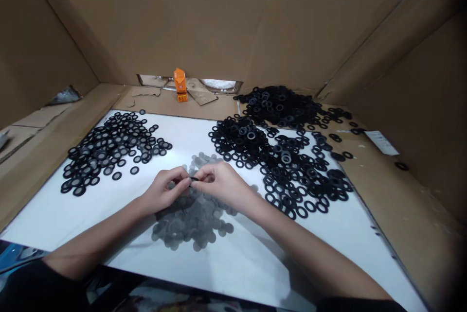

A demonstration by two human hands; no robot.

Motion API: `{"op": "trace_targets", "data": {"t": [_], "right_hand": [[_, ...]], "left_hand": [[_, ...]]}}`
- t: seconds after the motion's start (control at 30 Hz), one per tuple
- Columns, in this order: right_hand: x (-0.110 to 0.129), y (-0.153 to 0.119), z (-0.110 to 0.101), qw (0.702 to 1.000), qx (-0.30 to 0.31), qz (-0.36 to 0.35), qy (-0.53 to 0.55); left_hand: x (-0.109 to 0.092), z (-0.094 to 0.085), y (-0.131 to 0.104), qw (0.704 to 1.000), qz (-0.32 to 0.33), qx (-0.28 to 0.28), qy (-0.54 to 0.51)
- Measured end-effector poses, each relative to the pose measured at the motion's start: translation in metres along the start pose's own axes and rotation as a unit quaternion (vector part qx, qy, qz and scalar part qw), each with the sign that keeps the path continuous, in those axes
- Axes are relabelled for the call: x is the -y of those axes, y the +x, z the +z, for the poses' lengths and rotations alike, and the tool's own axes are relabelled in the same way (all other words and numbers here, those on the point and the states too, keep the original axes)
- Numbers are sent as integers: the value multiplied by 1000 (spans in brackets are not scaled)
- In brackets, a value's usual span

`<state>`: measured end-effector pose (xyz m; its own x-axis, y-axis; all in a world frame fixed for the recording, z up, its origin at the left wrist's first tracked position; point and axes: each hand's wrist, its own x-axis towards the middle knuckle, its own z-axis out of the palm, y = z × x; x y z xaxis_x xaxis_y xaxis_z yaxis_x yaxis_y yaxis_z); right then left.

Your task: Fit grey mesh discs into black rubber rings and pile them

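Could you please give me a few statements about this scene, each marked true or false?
1. The left hand and right hand hold a small black piece between them. True.
2. The hands are above a bare surface. False: grey discs lie beneath them.
3. An orange box is near the back cardboard wall. True.
4. Every black ring lies left of the hands. False: many black rings lie to the right.

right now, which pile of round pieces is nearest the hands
The middle pile of plain grey discs, which lack black rims; black-rimmed grey discs lie farther left, open black rings farther right.
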<state>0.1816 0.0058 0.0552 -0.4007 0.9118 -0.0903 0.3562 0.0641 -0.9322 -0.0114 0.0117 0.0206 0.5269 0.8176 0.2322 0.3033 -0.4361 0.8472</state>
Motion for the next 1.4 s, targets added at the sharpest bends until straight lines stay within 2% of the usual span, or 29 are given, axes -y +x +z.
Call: {"op": "trace_targets", "data": {"t": [0.1, 0.17, 0.23, 0.3, 0.37, 0.43, 0.53, 0.8, 0.9, 0.97, 1.1, 1.17, 1.23, 1.3, 1.4], "right_hand": [[3, 0, 11, 991, -24, 8, 128], [5, -1, 21, 967, -43, 24, 251], [6, -2, 29, 941, -49, 33, 332], [6, -2, 32, 935, -33, 29, 351], [5, -2, 31, 945, -18, 14, 326], [4, -1, 29, 959, -29, 3, 283], [3, 1, 25, 970, -40, 13, 241], [2, 1, 23, 982, -44, 8, 182], [1, 0, 21, 988, -45, -8, 149], [0, -2, 19, 994, -40, -23, 97], [2, -5, 15, 998, -17, -34, -45], [5, -5, 14, 995, -18, -37, -86], [8, -6, 13, 993, -30, -44, -107], [9, -6, 15, 993, -51, -49, -94], [7, -6, 22, 996, -72, -46, 16]], "left_hand": [[-1, 7, -4, 994, -6, -100, -44], [0, 13, -8, 983, -14, -165, -84], [1, 16, -10, 978, -29, -167, -124], [1, 14, -11, 981, -37, -124, -148], [1, 8, -8, 986, -37, -76, -145], [0, 1, -5, 992, -34, -45, -116], [0, -4, -3, 998, -7, -35, -47], [3, 4, -9, 982, 40, -156, 95], [4, 5, -11, 972, 61, -174, 146], [6, 3, -11, 975, 72, -140, 159], [8, -6, -4, 989, 63, -4, 135], [9, -12, 0, 991, 53, 54, 113], [10, -14, 1, 991, 51, 87, 91], [10, -12, 0, 996, 46, 59, 58], [11, 1, -6, 996, -3, -68, -64]]}}
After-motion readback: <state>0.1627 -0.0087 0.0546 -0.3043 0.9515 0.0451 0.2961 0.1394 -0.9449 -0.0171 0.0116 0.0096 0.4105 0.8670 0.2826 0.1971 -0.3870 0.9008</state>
